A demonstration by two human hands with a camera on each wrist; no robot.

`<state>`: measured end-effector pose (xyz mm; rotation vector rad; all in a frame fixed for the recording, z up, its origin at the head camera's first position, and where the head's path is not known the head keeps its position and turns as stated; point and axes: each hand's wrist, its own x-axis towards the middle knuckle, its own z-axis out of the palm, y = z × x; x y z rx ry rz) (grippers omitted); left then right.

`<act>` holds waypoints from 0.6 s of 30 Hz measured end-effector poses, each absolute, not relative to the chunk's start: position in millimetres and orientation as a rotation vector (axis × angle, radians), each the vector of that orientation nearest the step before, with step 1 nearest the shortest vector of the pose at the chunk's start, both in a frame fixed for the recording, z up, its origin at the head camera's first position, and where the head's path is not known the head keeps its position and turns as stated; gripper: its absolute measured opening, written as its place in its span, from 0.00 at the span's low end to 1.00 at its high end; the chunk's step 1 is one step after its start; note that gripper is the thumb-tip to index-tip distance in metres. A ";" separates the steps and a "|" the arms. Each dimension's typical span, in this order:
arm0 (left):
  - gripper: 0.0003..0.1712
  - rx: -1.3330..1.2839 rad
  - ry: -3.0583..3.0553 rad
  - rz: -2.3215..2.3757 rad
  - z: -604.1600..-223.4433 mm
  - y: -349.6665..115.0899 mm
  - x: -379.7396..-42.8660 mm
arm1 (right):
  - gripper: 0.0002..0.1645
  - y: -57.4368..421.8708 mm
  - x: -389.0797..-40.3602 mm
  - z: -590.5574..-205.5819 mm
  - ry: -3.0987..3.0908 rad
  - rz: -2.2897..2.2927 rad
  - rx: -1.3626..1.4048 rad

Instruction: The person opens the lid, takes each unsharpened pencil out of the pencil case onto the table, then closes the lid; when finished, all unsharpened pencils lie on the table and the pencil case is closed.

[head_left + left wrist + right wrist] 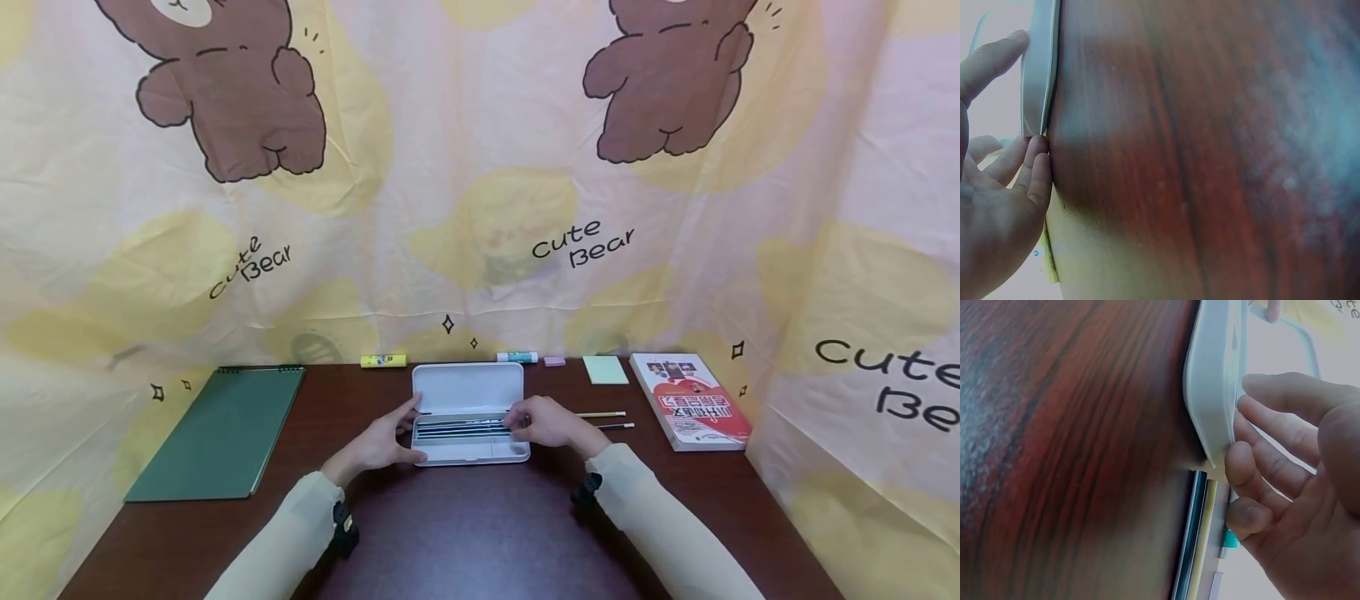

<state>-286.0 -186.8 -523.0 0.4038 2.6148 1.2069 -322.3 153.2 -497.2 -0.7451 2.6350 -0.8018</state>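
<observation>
An open white pencil case lies at the middle of the table, its lid tipped back. Several dark pencils lie side by side in its tray. My left hand holds the case's left end, thumb at the front corner and fingers farther back. In the left wrist view its fingertips touch the case's end. At the right end, my right hand reaches over the rim with bent fingers, thumb and forefinger close together near the pencil ends. Whether they pinch a pencil is hidden.
Right of the case lie a yellow pencil and a dark pencil. Along the back are a yellow glue stick, a white-and-teal tube, a purple eraser and sticky notes. A green notebook and book flank them.
</observation>
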 end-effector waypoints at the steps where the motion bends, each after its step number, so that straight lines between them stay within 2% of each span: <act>1: 0.64 0.404 2.615 1.206 -523.2 -186.8 -286.3 | 0.12 152.8 -322.4 -497.2 2.644 -0.805 -0.747; 18: 0.64 0.409 2.614 1.208 -521.3 -186.1 -285.1 | 0.13 145.4 -323.4 -499.4 2.722 -0.835 -0.719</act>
